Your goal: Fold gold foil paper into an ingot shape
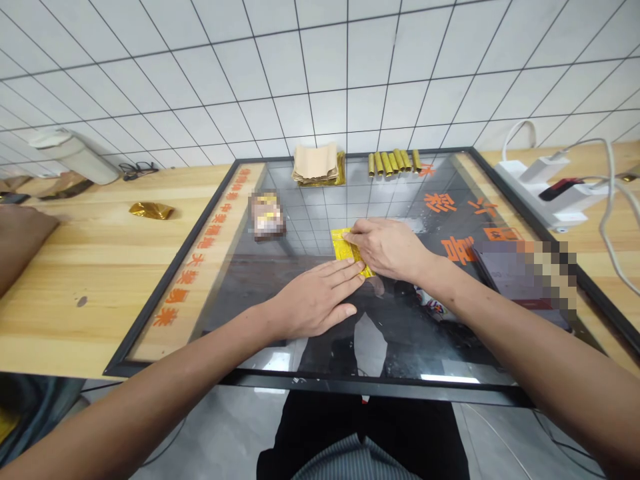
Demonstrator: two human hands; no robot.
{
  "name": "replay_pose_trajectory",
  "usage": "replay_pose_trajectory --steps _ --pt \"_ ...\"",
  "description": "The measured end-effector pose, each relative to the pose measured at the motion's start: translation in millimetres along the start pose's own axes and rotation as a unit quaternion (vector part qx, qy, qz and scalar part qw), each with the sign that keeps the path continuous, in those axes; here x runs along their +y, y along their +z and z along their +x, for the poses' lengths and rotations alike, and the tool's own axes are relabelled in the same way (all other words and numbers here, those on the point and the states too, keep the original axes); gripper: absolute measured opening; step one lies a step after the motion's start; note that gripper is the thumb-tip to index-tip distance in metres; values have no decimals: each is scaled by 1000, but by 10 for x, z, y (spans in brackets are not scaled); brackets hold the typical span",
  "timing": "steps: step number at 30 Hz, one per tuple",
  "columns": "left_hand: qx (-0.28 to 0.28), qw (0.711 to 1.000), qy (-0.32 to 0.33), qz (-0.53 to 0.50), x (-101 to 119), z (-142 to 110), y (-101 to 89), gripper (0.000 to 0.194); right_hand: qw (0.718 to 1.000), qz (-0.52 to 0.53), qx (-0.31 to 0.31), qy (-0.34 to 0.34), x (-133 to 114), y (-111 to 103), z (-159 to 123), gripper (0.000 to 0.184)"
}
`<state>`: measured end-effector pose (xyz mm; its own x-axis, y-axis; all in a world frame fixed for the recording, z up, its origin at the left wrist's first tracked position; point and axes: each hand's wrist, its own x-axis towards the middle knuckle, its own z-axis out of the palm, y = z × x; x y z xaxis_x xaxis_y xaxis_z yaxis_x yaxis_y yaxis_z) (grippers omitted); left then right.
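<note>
A folded yellow-gold foil sheet (353,252) lies near the middle of the black-framed glass tabletop (173,267). The right hand (385,248) curves over it, fingertips pressing its upper part; whether it pinches the foil cannot be told. The open left hand (315,298) rests flat, fingertips at the foil's lower edge. Farther off stand a row of rolled gold foil cylinders (393,161) and a stack of tan paper sheets (316,163).

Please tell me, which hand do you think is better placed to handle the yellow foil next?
Probably the right hand: its fingers lie on top of the yellow foil. The left hand lies flat beside the foil, with only its fingertips near the edge.
</note>
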<state>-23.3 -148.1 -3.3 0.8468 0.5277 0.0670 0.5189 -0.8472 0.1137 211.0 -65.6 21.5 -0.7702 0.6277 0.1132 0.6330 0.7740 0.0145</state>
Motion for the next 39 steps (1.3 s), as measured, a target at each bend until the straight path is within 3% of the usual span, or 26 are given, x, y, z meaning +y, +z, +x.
replay_pose_trajectory --steps 10,23,26,28,30,34,39 --pt "17 1000 -11 17 104 -21 10 62 1000 2 17 -2 23 13 -18 38" --pt "39 999 -13 -2 276 -124 8 65 999 21 34 -10 86 54 -22 38" --pt "70 996 -51 -19 154 -140 -69 56 999 9 35 -10 78 56 -15 39" --pt "95 990 -102 -11 -22 -125 -128 54 999 2 31 -9 70 52 -13 39" --pt "92 990 -108 -4 -232 -84 -170 53 1000 -3 30 -10 65 45 -13 39" --pt "70 993 -88 19 -563 23 -178 54 999 -14 29 -12 63 33 -15 39" --pt "21 999 -19 25 -694 46 -136 55 1000 -5 25 -8 64 36 -10 39"
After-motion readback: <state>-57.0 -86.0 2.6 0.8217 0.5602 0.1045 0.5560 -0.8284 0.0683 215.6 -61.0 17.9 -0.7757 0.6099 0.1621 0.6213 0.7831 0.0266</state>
